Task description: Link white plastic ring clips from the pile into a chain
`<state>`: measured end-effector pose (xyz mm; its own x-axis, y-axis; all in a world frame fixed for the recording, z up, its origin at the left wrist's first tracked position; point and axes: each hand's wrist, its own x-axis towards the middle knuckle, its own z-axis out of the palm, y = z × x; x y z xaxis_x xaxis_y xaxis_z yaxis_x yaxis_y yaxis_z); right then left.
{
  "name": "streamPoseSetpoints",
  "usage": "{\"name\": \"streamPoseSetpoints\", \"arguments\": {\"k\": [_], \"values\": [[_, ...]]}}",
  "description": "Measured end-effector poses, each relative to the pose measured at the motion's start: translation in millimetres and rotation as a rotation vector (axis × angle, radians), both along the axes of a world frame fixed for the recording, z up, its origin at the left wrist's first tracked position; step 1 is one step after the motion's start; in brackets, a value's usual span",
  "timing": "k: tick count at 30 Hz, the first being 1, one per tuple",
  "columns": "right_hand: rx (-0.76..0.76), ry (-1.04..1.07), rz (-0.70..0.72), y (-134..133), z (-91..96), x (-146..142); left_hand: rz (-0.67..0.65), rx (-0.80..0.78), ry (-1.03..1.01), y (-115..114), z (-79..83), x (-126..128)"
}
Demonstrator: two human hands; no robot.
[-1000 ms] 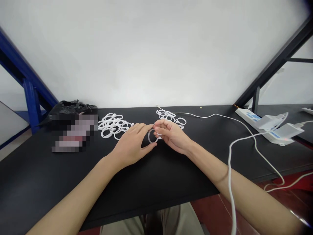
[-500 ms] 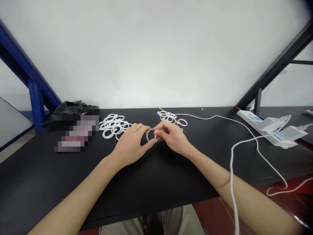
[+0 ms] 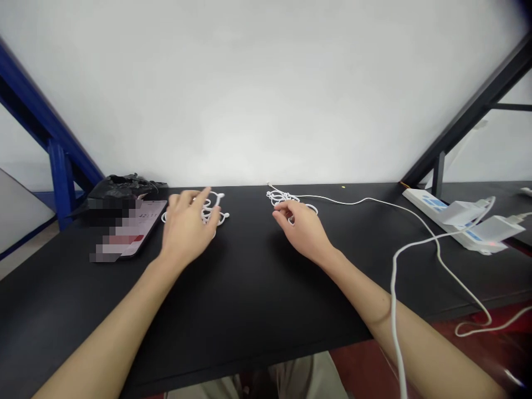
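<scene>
Nearest me, below the phone's level and off to its right, my trousers [image 3: 311,379] show under the edge of the black table [image 3: 245,310]. And here's a white cord [image 3: 394,299], well right of the phone, crossing in front of my right forearm; if the sleeveless arm swings, it could snag that line and tug it.

Up to the hands: my left hand [image 3: 187,227], just right of the phone, is spread wide, thumb apart from fingers, over one heap of white rings [image 3: 205,212]. Touching any? I can't tell. Those rings overlap, so a hurried pinch could bring up two hooked together, or scatter the heap.

Farther right of the phone, my right hand [image 3: 305,227] is loosely curled beside a smaller cluster of rings [image 3: 283,197]; nothing shows in it, though hidden fingertips leave me unsure. A thin cable [image 3: 349,198] runs past that cluster, and a stray finger might tangle them.

The phone [image 3: 146,224] itself: a careless left wrist could nudge it toward the black bag [image 3: 120,187] just behind.
</scene>
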<state>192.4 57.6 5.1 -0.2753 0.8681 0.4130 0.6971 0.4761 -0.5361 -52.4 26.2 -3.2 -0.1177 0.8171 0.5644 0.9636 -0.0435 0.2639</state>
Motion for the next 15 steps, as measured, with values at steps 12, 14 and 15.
{"name": "streamPoseSetpoints", "arguments": {"k": [12,14,15], "values": [[-0.051,-0.439,-0.222,5.6,-1.9,11.5,0.154,-0.392,0.057,8.2,-10.5,-20.9],[-0.065,-0.439,-0.206,4.4,-1.0,10.5,0.152,-0.397,0.069,9.6,-12.9,-22.0],[-0.065,-0.437,-0.198,3.8,-1.0,10.1,0.148,-0.398,0.074,10.7,-13.9,-22.8]]}}
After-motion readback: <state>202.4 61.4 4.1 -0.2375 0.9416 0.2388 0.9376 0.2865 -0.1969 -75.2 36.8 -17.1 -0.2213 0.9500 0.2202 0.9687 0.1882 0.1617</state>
